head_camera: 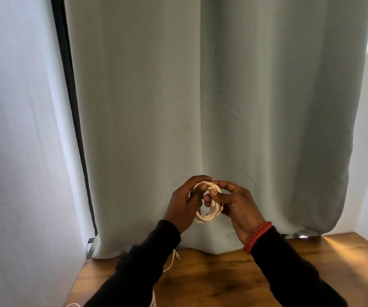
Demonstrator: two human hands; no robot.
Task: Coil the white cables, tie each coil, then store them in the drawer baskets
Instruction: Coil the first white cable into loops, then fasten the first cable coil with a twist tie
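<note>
So we've got the coil (208, 209) up in the air in front of the curtain (200, 107), held between both hands above the wooden table (223, 280); our left hand (184, 204) has its fingers curled round the left side of the loops, and our right hand (234, 202) pinches the top right of the ring with thumb and fingertips, red bracelet (257, 237) on that wrist. Looks to us like we're at the end of winding or about to tie it off; hard to say which.

What could go wrong from here, as we see it:

- the loops sit loosely stacked, not tight; ease either grip to reach for a tie and the ring probably springs apart;
- a loose tail (171, 261) hangs down behind the left sleeve toward the table, with more white cable (153, 300) at the bottom edge; if that end snags on the sleeve or the table edge, it'll drag loops out of the coil;
- tying needs a free hand, so one hand has to hold the whole bundle alone; that's the risky bit;
- no drawer or baskets in view, so storing means turning away with a coil that may not be secured.
</note>
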